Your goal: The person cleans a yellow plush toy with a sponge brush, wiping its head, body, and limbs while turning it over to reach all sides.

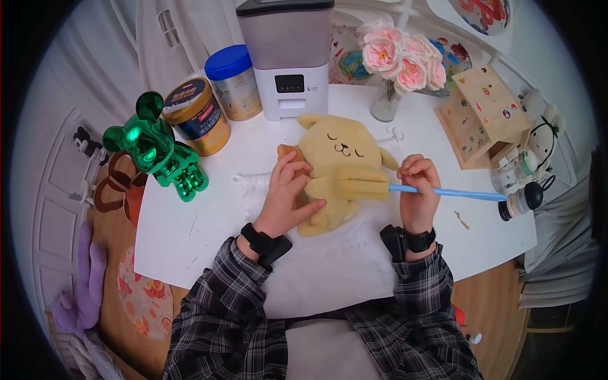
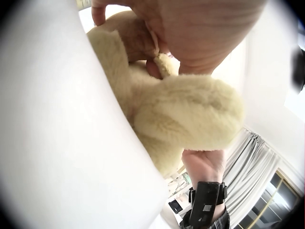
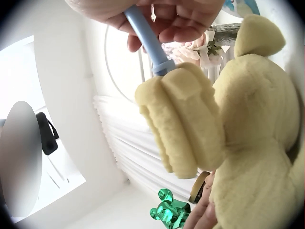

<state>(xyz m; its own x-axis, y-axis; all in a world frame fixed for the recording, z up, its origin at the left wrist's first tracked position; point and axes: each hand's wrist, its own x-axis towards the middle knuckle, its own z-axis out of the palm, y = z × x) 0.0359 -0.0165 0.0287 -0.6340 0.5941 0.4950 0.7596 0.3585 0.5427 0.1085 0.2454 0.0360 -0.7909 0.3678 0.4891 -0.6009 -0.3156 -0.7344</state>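
Gripping the flank of a soft, short-piled plush toy (image 1: 348, 142), the left hand (image 1: 286, 197) is holding it on white cloth (image 1: 329, 278) over the table (image 1: 491, 225), while the right hand (image 1: 418, 190) is closing around the smooth blue rod (image 1: 468, 194) of a sponge brush (image 3: 183, 119) with a plump, grooved foam head. A fuzzy limb (image 2: 190, 109) is covering the right hand's fingers in the left wrist view, and the views are leaving unclear whether foam is touching plush. Pale yellow and rounded, the toy is showing closed, stitched eyes and floppy ears.
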